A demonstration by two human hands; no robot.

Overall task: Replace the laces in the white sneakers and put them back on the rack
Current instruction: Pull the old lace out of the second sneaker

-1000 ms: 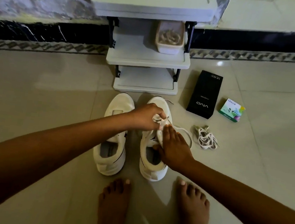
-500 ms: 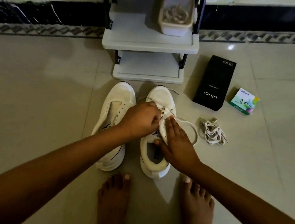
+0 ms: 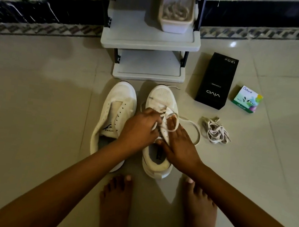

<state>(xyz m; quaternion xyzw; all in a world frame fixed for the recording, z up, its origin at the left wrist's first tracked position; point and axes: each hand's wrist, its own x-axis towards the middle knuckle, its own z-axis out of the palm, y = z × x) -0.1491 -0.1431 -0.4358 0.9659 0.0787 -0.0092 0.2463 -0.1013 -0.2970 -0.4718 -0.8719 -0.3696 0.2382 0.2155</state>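
Starting left of centre, a white low-top sneaker with bare eyelets (image 3: 114,120) lies on the pale tiled floor (image 3: 34,100), toe toward the top of the frame and with no lace in it. Just right of it the left hand (image 3: 139,129) reaches in from the lower left, its fingers (image 3: 153,119) curled and pinching a flat cream lace (image 3: 190,125) at the eyelet rows of the second white sneaker (image 3: 162,100). That shoe lies parallel to the first, its long axis running from top to bottom of the frame, and it is laced only near the toe. Above both, at upper centre, stands the grey plastic shoe rack (image 3: 149,42).

The right hand (image 3: 180,146) lies along the shoe's right flank, fingers straight and together, pressing it still, with the thumb at the collar edge. The lace crosses over those fingers and loops out on the floor to the right.

The coming pass probably turns on this: the unfilled eyelets lie below the pinch, toward the collar and the bottom of the frame, and the left hand is the nearer one.

Further right, a tangled bundle of cream laces (image 3: 215,132) lies well apart from both hands.
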